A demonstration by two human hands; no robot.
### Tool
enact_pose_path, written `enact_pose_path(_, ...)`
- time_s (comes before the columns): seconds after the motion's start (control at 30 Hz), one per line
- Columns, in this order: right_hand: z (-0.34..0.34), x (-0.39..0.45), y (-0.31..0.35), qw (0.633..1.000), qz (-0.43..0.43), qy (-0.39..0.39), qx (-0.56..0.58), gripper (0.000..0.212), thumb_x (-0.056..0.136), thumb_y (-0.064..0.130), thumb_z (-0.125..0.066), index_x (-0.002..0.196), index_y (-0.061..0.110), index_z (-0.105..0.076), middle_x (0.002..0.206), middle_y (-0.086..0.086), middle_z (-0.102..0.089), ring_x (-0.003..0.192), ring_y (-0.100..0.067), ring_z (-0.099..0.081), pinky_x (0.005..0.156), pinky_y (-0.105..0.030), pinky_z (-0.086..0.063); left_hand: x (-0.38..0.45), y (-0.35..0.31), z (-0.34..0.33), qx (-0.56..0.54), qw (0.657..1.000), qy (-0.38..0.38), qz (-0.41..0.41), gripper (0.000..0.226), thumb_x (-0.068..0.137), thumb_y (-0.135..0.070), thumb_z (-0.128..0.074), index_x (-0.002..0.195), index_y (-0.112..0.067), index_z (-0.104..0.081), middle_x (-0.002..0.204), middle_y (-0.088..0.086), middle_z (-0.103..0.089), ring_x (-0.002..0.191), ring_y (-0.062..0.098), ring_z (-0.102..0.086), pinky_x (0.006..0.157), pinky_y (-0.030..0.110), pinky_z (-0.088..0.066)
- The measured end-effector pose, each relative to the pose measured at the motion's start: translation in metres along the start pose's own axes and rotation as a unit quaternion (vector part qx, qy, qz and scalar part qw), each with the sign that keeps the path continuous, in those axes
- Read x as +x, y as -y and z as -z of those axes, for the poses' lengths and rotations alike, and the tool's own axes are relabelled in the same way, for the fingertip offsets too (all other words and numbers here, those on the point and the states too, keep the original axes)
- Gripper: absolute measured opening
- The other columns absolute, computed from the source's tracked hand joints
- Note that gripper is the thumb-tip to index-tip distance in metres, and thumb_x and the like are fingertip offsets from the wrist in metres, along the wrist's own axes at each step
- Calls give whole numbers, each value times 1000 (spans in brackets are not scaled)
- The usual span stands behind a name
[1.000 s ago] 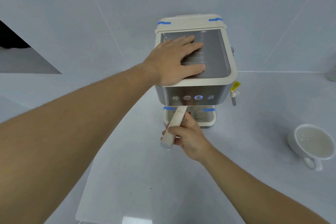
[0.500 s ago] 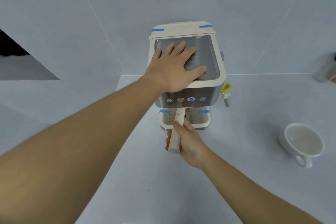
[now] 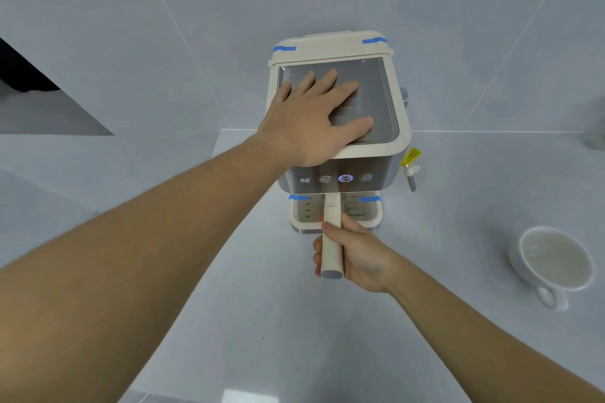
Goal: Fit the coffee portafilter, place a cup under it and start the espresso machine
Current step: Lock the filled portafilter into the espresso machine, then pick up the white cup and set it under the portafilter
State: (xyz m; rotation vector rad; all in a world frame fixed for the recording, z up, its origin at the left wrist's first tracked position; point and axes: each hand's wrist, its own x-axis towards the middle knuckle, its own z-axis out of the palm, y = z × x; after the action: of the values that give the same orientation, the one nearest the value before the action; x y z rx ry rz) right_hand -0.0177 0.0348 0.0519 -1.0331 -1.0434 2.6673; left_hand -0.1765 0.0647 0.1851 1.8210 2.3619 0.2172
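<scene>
A cream and steel espresso machine [image 3: 389, 154] stands on the pale counter. My left hand [image 3: 314, 114] lies flat on its metal top plate, fingers spread. My right hand [image 3: 353, 252] is closed around the cream portafilter handle [image 3: 332, 232], which points straight toward me from under the button panel; the portafilter's head is hidden beneath the machine. One button [image 3: 345, 178] glows blue. A white cup [image 3: 553, 263] sits empty on the counter to the right, apart from the machine.
The drip tray [image 3: 370, 222] sits below the portafilter with blue tape at its corners. A steam wand [image 3: 412, 178] with a yellow tag sticks out on the machine's right side. A grey object [image 3: 594, 137] shows at the far right edge.
My right hand has swung the portafilter handle from angled left to pointing straight toward me. My left hand stayed flat on the machine's top.
</scene>
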Motion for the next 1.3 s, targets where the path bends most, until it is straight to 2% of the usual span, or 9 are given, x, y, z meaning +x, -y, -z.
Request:
enact_pose_path(0.43, -2, -7, 2, 1000, -4, 0, 3, 11, 101, 13, -51, 110, 11, -58, 80, -13, -58, 67, -27, -58, 70, -43, -55, 0, 1, 1, -4, 1000, 3, 4, 72, 86, -73, -31, 151, -43, -24, 166, -9, -15, 153, 20, -7, 123, 47, -3)
enact_pose_path(0.63, -6, -22, 2, 999, 2, -41, -19, 20, 101, 9, -49, 118, 10, -60, 88, -13, -63, 78, -30, -63, 75, -40, -55, 0, 0, -1, -39, 999, -27, -2, 72, 80, -73, -35, 144, -39, -40, 153, -10, -39, 148, 23, -25, 120, 49, -17)
enact_pose_path(0.73, 2, -41, 7, 996, 4, -48, -69, 25, 99, 11, -52, 120, 14, -66, 100, -10, -70, 88, -27, -68, 79, -34, -57, -2, -1, 2, -52, 997, -46, -19, 64, 81, -70, -38, 134, -35, -49, 121, -14, -53, 132, 23, -42, 112, 46, -29)
enact_pose_path(0.8, 14, -57, 12, 996, 19, -66, -65, 25, 96, 13, -58, 120, 10, -65, 107, -12, -73, 96, -30, -71, 85, -37, -58, -6, -3, 2, -66, 996, -57, -28, 53, 84, -62, -45, 126, -31, -56, 109, -11, -55, 116, 21, -50, 97, 38, -38)
enact_pose_path(0.9, 35, -82, 26, 993, 44, -99, -35, 27, 96, 15, -61, 121, 7, -64, 111, -16, -74, 103, -33, -73, 90, -41, -57, -13, -12, 5, -117, 992, -52, -21, 26, 83, -51, -54, 90, -27, -58, 95, 0, -58, 98, 23, -56, 77, 32, -40)
enact_pose_path(0.97, 47, -100, 35, 991, 69, -113, -29, 26, 96, 17, -60, 119, 7, -66, 111, -15, -76, 103, -31, -73, 91, -40, -56, -24, -27, 10, -184, 982, -48, -14, 21, 85, -43, -61, 84, -22, -63, 86, 1, -61, 81, 15, -56, 72, 28, -41)
enact_pose_path(1.1, 70, -141, 53, 983, 119, -138, -22, 26, 99, 19, -52, 118, 8, -67, 114, -13, -76, 104, -28, -73, 93, -40, -54, -63, -71, 15, -420, 907, -27, 29, 24, 89, -34, -66, 111, -27, -73, 103, -13, -74, 90, -1, -65, 69, 13, -51)
enact_pose_path(1.23, 100, -184, 68, 970, 168, -177, -2, 28, 99, 17, -49, 117, 5, -67, 113, -12, -76, 105, -29, -73, 93, -40, -54, -92, -116, -5, -578, 814, -3, 59, 21, 92, -22, -64, 109, -16, -75, 104, 3, -78, 96, 14, -72, 89, 26, -53)
enact_pose_path(1.3, 120, -201, 72, 962, 183, -202, 16, 29, 98, 17, -50, 118, 4, -67, 114, -13, -76, 105, -29, -73, 89, -39, -58, -99, -137, -26, -649, 755, 29, 90, 18, 95, -17, -59, 104, -13, -74, 100, 5, -78, 97, 19, -73, 91, 31, -53)
